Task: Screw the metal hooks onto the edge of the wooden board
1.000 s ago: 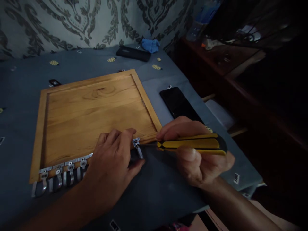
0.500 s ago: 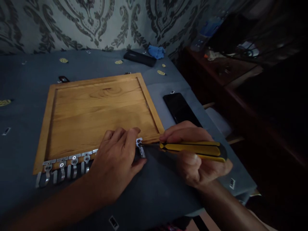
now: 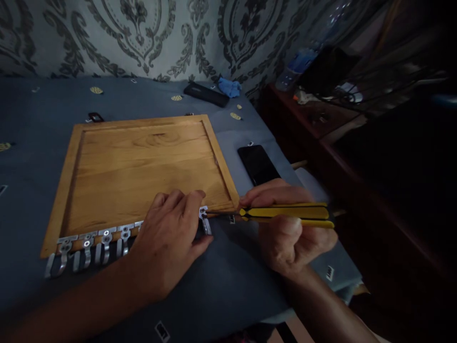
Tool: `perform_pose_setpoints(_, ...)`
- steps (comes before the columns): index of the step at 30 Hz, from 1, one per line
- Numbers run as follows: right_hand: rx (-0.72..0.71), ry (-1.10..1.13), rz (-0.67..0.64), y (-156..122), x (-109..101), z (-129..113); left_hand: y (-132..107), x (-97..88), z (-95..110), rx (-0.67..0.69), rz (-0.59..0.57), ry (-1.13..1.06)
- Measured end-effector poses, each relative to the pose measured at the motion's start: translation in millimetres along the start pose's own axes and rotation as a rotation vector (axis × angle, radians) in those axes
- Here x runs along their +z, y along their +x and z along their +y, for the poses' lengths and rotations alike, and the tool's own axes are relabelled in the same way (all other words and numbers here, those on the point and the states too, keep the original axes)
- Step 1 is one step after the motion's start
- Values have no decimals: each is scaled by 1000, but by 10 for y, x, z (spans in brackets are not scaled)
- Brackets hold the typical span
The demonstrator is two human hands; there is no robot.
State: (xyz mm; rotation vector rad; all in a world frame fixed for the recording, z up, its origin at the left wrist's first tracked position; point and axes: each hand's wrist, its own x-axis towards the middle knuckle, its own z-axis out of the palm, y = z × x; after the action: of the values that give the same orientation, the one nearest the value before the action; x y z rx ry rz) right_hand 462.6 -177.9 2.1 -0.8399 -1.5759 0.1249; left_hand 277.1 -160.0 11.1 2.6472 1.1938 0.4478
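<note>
A framed wooden board point(image 3: 143, 166) lies on the cloth, with a metal hook rail point(image 3: 89, 236) along its near edge. Several silver hooks hang from the rail on the left. My left hand point(image 3: 169, 238) is closed over the near edge and the rail, fingers on top and thumb below, hiding the rail's middle. My right hand point(image 3: 294, 238) grips a yellow-and-black screwdriver point(image 3: 285, 212) lying almost level. Its shaft points left, and the tip is at the rightmost hook point(image 3: 205, 221), beside my left fingers. Whether the tip sits in a screw I cannot tell.
A black phone point(image 3: 259, 164) lies right of the board. Behind it are a dark elongated case point(image 3: 206, 94) and a crumpled blue cloth point(image 3: 229, 87). A small dark red item point(image 3: 95, 117) lies at the board's far edge. A wooden ledge with a plastic bottle point(image 3: 298, 66) stands at right.
The view has shifted slightly. The screwdriver handle sits more level and appears rolled, its tip still at the same hook. My left hand keeps its hold on the board's edge.
</note>
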Motion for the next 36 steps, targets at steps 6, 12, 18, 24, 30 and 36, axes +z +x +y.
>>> perform_pose_setpoints(6, 16, 1, -29, -28, 15, 11, 9, -5, 9, 7, 2, 11)
perform_pose_setpoints(12, 35, -1, -77, -22, 22, 9, 11, 10, 9, -2, 13, 9)
perform_pose_setpoints(18, 90, 22, -140, 37, 25, -28, 1, 10, 5, -1, 8, 7)
perform_pose_setpoints(24, 188, 96, -180, 120, 4, -36, 2, -2, 6, 2, -12, 1)
perform_pose_setpoints(30, 79, 64, -68, 97, -8, -4, 11, -6, 11, 10, -15, 7)
perform_pose_setpoints(36, 16, 120, -2, 38, -4, 41, 8, -11, 11, 16, -7, 18)
